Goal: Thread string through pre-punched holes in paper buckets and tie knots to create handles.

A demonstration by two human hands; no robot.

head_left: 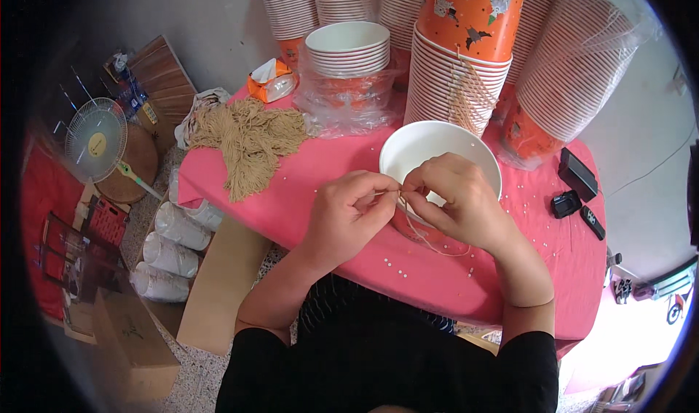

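Both my hands meet above the near rim of a paper bucket (470,147), white inside and orange outside, standing on the pink-covered table. The fingertips of my left hand (346,213) pinch a thin tan string (412,227). Close against them, thumb and forefinger of my right hand (459,194) are closed on the same string. A loose length of it droops down the bucket's near side and curls to the right. Whether the string passes through the bucket's wall is hidden by my fingers.
A heap of tan strings (251,140) lies at the table's left. Behind the bucket rises a tall stack of buckets (444,85) with strings hanging from it. Wrapped stacks (571,71) and an orange packet (271,81) stand around. Black devices (577,174) lie right; white dots are scattered about.
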